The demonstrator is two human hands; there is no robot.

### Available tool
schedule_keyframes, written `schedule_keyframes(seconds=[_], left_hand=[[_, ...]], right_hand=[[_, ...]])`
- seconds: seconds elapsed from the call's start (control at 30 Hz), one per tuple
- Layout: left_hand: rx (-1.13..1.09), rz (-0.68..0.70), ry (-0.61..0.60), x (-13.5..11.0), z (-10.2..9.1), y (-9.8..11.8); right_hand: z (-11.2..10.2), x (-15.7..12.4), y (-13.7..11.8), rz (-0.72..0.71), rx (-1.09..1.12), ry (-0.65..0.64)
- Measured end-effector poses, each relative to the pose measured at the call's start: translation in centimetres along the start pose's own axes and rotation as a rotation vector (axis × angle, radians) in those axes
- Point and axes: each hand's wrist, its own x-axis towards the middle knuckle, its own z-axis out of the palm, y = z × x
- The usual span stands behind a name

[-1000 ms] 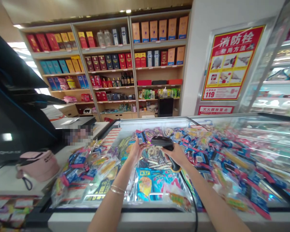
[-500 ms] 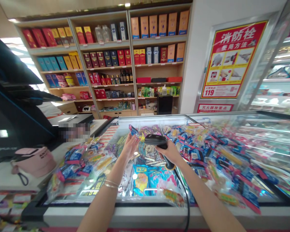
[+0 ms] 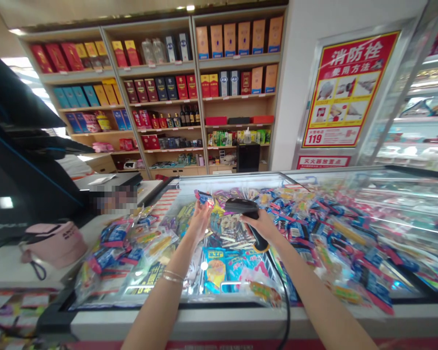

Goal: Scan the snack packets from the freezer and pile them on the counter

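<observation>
Held up over the glass-topped freezer [image 3: 241, 316], a small blue and pink snack packet [image 3: 204, 197] is pinched in my left hand [image 3: 201, 217]. A reddish light spot falls on the packet's right end. My right hand [image 3: 262, 224] is wrapped round the handle of a black barcode scanner [image 3: 242, 206], its head pointing left toward the packet. The scanner's cable [image 3: 284, 291] hangs down over the freezer's front edge. Below my hands, blue and yellow ice cream packs [image 3: 215, 272] show through the glass.
Many blue and pink packets [image 3: 301, 231] lie heaped on the right of the glass, with a smaller heap [image 3: 115, 236] at left. A pink pouch [image 3: 54, 243] and a black checkout machine [image 3: 18, 160] stand on the left counter. Shelves of boxed goods [image 3: 156, 90] line the back.
The packet in my left hand has turned to lie more level, and a reddish light now shows on it. The scanner has shifted slightly right.
</observation>
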Motion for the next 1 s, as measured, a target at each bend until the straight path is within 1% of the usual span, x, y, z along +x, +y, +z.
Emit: schedule_keyframes(seconds=[0.1,0.2,0.3,0.4,0.6,0.87,1.0], left_hand=[[0.072,0.064,-0.028,-0.01,0.06,-0.39],[0.175,0.121,-0.016,0.07,0.08,-0.83],[0.274,0.176,-0.002,0.09,0.12,-1.03],[0.333,0.227,-0.023,-0.04,0.20,-0.85],[0.413,0.233,-0.014,-0.39,0.43,-0.22],[0.374,0.229,-0.005,-0.20,0.05,-0.64],[0.372,0.221,-0.007,-0.03,-0.25,-0.94]], right_hand=[[-0.13,-0.13,-0.20,-0.004,0.098,-0.008],[-0.29,-0.09,-0.14,0.012,0.165,-0.027],[-0.48,-0.01,0.00,0.025,0.152,-0.022],[-0.58,-0.08,-0.08,0.036,0.096,0.001],[-0.57,-0.38,-0.59,0.037,0.003,-0.002],[-0.74,-0.16,-0.10,0.042,0.029,-0.010],[-0.61,-0.25,-0.27,0.041,0.048,-0.002]])
